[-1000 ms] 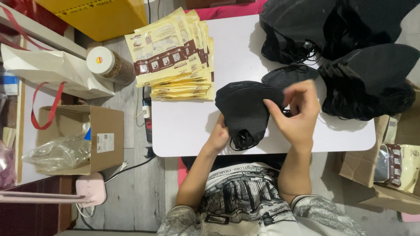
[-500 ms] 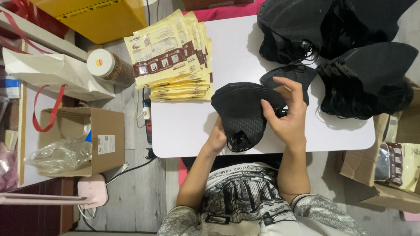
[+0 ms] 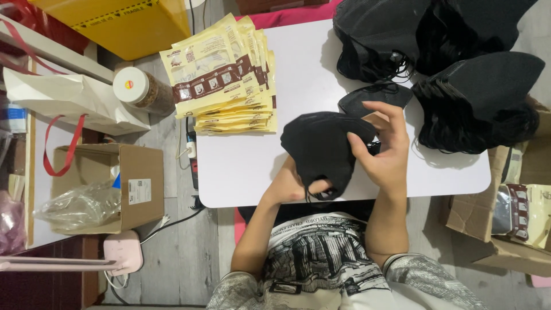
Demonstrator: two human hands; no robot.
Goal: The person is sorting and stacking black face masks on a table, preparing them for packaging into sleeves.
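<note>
Head view: both hands, left hand point(image 3: 293, 186) and right hand point(image 3: 384, 152), pinch one black mask point(image 3: 321, 149), piles of masks point(image 3: 459, 74) and yellow packets point(image 3: 229, 74) waiting untouched.

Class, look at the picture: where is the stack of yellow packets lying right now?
In the head view, the stack of yellow packets lies on the white table's left part, beside a white-lidded jar.

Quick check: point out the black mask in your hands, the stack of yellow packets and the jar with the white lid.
Black mask point(image 3: 320, 146), head view, middle of its cloth front.
Stack of yellow packets point(image 3: 221, 74), head view, face of the top packet.
Jar point(image 3: 131, 85), head view, centre of its white lid.
</note>
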